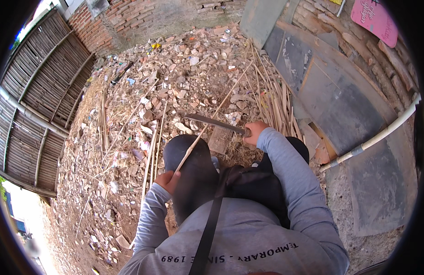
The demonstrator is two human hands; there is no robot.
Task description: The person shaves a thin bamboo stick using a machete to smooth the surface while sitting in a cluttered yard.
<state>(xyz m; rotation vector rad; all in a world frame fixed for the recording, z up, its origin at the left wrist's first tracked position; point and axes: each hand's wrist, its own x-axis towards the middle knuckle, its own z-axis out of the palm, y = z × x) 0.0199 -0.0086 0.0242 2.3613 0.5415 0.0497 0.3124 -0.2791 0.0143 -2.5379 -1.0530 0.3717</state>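
Note:
My right hand [256, 132] is closed round the handle of a machete [215, 122], whose long dark blade points left in front of my knees. A thin bamboo strip [228, 95] runs from my left hand [167, 181] up and away to the right. Its near end is in the closed fingers of that hand, beside my left knee. The blade crosses the strip just beyond the knee; whether the two touch I cannot tell. Under the blade, a flat brown block [219, 140] lies on the ground between my feet.
Broken brick and stone rubble [184, 78] covers the ground. Bamboo strips [271, 98] lie piled at the far right, with more strips [155, 149] by my left knee. A bamboo fence [42, 87] stands left; dark panels [340, 105] and a pale pole [358, 158] are at right.

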